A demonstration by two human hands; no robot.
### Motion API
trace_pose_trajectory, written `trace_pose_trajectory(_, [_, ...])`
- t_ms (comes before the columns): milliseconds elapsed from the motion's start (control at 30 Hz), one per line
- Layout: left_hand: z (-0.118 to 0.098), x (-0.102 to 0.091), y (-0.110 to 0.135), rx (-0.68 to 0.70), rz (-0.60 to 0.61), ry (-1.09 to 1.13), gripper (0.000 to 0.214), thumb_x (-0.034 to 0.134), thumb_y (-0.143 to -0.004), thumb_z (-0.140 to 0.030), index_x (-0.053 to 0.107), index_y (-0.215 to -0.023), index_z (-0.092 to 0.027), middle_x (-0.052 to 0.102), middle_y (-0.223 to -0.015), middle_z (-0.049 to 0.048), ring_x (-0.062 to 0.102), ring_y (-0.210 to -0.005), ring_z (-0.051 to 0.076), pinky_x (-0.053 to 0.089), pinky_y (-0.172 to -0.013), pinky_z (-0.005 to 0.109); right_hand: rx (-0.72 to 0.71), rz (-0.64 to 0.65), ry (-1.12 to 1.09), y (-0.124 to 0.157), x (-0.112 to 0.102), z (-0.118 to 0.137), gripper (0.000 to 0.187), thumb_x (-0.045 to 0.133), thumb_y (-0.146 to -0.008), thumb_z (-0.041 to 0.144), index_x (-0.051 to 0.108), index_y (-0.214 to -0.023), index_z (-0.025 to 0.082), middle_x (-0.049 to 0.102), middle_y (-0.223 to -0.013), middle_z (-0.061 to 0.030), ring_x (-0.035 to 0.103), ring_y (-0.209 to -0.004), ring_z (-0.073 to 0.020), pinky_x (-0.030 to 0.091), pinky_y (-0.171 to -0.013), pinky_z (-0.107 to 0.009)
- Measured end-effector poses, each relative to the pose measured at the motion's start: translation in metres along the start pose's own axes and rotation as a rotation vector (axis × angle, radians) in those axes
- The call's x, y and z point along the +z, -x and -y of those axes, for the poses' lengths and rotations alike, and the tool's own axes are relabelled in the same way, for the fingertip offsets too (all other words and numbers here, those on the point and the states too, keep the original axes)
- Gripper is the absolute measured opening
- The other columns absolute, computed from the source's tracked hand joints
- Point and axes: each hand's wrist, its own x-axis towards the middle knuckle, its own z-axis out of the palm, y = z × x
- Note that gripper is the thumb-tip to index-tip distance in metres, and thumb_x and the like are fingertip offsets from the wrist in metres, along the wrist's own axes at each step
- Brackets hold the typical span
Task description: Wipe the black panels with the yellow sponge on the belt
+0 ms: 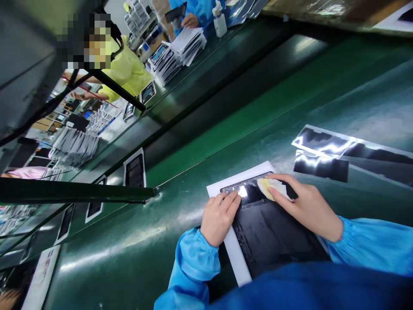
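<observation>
A black flat panel (274, 232) lies on a white sheet (237, 258) on the green bench (226, 129) in front of me. My left hand (219, 215) rests on the panel's left edge, fingers flat and pressing it down. My right hand (303, 204) is closed on a small yellowish-white cloth (271, 187) and holds it against the panel's shiny top strip (241, 189). Both my sleeves are blue.
Glossy black strips (322, 165) lie on the bench to the right. A conveyor (135, 170) at left carries black panels on white sheets. A person in yellow (125, 69) and another in blue (193, 13) work beyond, by stacks of white sheets (180, 51) and a bottle (220, 21).
</observation>
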Motion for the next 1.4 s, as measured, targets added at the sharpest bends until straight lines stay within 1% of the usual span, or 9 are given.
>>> trace_pose_trajectory(167, [0.0,-0.002,-0.001,-0.084,0.052,-0.03,0.041,0.05,-0.094,-0.007,0.063,-0.129,-0.022,0.069,-0.13,0.0033,0.064,-0.1,0.018,0.056,-0.077,0.028,-0.029,-0.01,0.011,0.001,0.001,-0.002,0.035,0.047,-0.091,0.053,0.062,-0.106,0.025,0.052,-0.047,0.0102,0.035,-0.026,-0.0124,0.036,-0.042,-0.029])
trace_pose_trajectory(267, [0.002,-0.005,0.006,-0.031,0.039,0.002,0.044,0.053,-0.09,-0.005,0.066,-0.125,-0.027,0.069,-0.13,0.0008,0.064,-0.104,0.018,0.057,-0.077,0.028,-0.018,-0.005,0.054,0.001,0.001,-0.005,0.038,0.045,-0.092,0.054,0.062,-0.108,0.024,0.052,-0.046,0.0095,0.035,-0.025,-0.0131,0.035,-0.041,-0.029])
trace_pose_trajectory(400, [0.001,-0.006,0.016,0.023,-0.013,0.057,0.042,0.052,-0.089,-0.004,0.068,-0.119,-0.029,0.072,-0.124,-0.0013,0.065,-0.107,0.019,0.058,-0.078,0.029,-0.103,0.028,0.249,-0.003,0.008,0.001,0.046,0.032,-0.098,0.054,0.063,-0.109,0.022,0.048,-0.042,0.007,0.047,-0.031,-0.0178,0.032,-0.043,-0.029])
trace_pose_trajectory(600, [-0.006,-0.008,0.002,-0.104,0.049,-0.019,0.033,0.049,-0.09,-0.005,0.07,-0.112,-0.019,0.067,-0.132,0.0079,0.067,-0.095,0.021,0.061,-0.081,0.031,-0.252,0.148,0.362,-0.014,0.034,0.025,0.041,0.028,-0.102,0.047,0.063,-0.112,0.028,0.066,-0.056,0.0021,0.064,-0.051,-0.02,0.031,-0.049,-0.027])
trace_pose_trajectory(700, [-0.005,-0.013,0.003,-0.061,0.11,-0.015,0.041,0.049,-0.089,-0.002,0.068,-0.119,-0.022,0.067,-0.133,0.0046,0.067,-0.101,0.022,0.061,-0.079,0.032,-0.243,0.151,0.403,-0.017,0.025,0.022,0.037,0.032,-0.101,0.045,0.064,-0.108,0.027,0.065,-0.053,0.0015,0.062,-0.048,-0.0207,0.028,-0.048,-0.028])
trace_pose_trajectory(833, [0.0,-0.015,0.014,-0.014,0.11,0.01,0.053,0.048,-0.086,0.001,0.065,-0.128,-0.027,0.067,-0.134,0.0004,0.065,-0.114,0.023,0.062,-0.08,0.033,-0.18,0.095,0.462,-0.017,0.007,0.01,0.039,0.034,-0.1,0.044,0.065,-0.11,0.022,0.057,-0.045,0.0005,0.056,-0.042,-0.0222,0.021,-0.047,-0.03])
trace_pose_trajectory(1033, [0.001,-0.014,0.016,-0.016,0.091,0.031,0.049,0.047,-0.087,0.0,0.069,-0.123,-0.027,0.069,-0.131,-0.0002,0.067,-0.11,0.023,0.063,-0.08,0.033,-0.208,0.138,0.423,-0.011,0.023,0.02,0.036,0.034,-0.1,0.043,0.064,-0.112,0.026,0.063,-0.05,0.0019,0.062,-0.048,-0.0216,0.029,-0.048,-0.027])
trace_pose_trajectory(1233, [0.001,-0.01,0.018,-0.034,0.078,0.044,0.056,0.045,-0.084,0.002,0.068,-0.126,-0.027,0.067,-0.134,0.0003,0.066,-0.114,0.024,0.064,-0.085,0.036,-0.128,0.069,0.408,-0.014,-0.001,0.004,0.044,0.031,-0.1,0.046,0.064,-0.114,0.021,0.057,-0.046,0.0019,0.057,-0.044,-0.0215,0.026,-0.048,-0.028])
trace_pose_trajectory(1400, [0.001,-0.009,0.02,-0.039,0.097,0.057,0.059,0.044,-0.083,0.003,0.067,-0.128,-0.029,0.066,-0.134,-0.0008,0.066,-0.116,0.024,0.064,-0.088,0.035,-0.126,0.076,0.339,-0.007,-0.001,0.002,0.04,0.034,-0.098,0.048,0.066,-0.112,0.028,0.053,-0.046,0.005,0.057,-0.045,-0.0201,0.031,-0.05,-0.027])
